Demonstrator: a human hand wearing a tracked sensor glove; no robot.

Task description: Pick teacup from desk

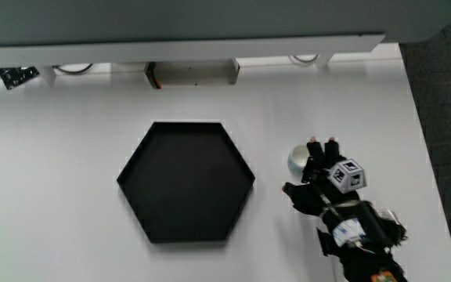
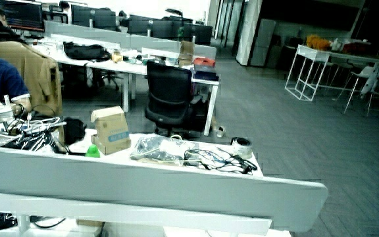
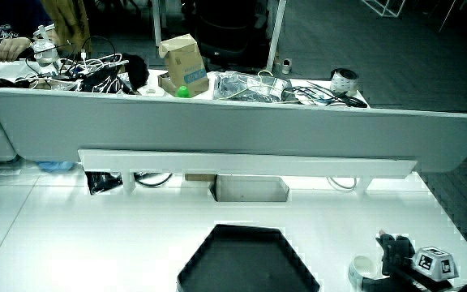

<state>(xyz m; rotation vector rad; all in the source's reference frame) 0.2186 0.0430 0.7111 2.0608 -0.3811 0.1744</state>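
Observation:
A small pale teacup (image 1: 296, 159) stands on the white desk, between the black hexagonal tray (image 1: 134, 162) and the desk's edge. The gloved hand (image 1: 310, 168) is at the cup, with its fingers (image 1: 322, 149) stretched along one flank of it and the thumb (image 1: 292, 190) spread on the side nearer the person. The hand is open, and the cup rests on the desk. The patterned cube (image 1: 346, 174) sits on the back of the hand. In a side view the teacup (image 3: 362, 271) shows next to the hand (image 3: 394, 253).
The tray (image 3: 248, 229) lies mid-desk with nothing in it. A low grey partition (image 3: 242, 134) with a shelf under it closes the desk; a small dark object (image 1: 16, 76) lies by it. In a side view only the partition (image 2: 150, 181) and an office show.

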